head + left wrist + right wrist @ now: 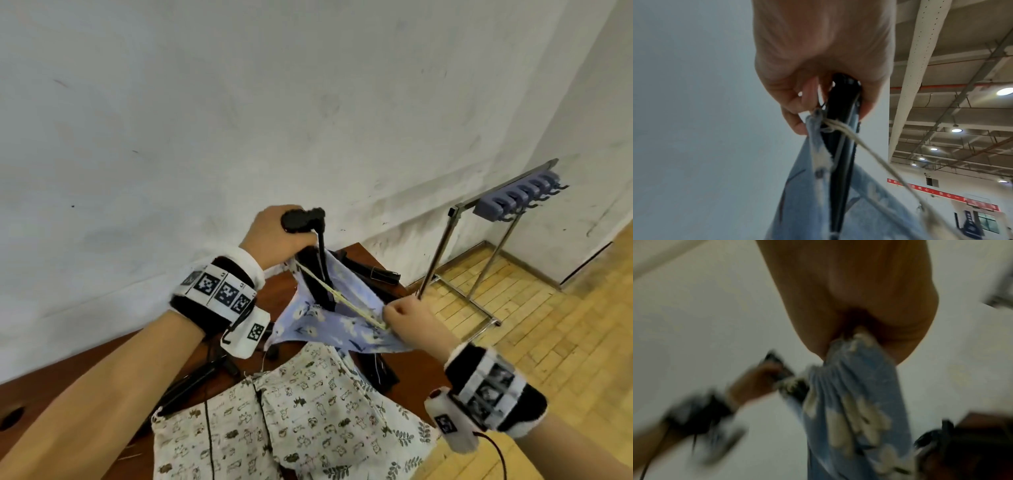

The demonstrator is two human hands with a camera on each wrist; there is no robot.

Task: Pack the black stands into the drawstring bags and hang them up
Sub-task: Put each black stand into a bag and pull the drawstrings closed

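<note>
Left hand curled round the top of a folded black metal stand, lower end inside the blue flower-print drawstring bag, held above the brown wooden surface. Right hand pinches the bag's rim and its beige cord, pulled taut. White printed bags lie below.

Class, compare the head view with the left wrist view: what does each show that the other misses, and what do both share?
Only the head view shows the right hand pinching the bag's rim, the hook rack, the white patterned bags and the table. Only the left wrist view shows ceiling lights and a red banner. Both show the left hand gripping the black stand in the blue bag with its taut drawstring.
</note>
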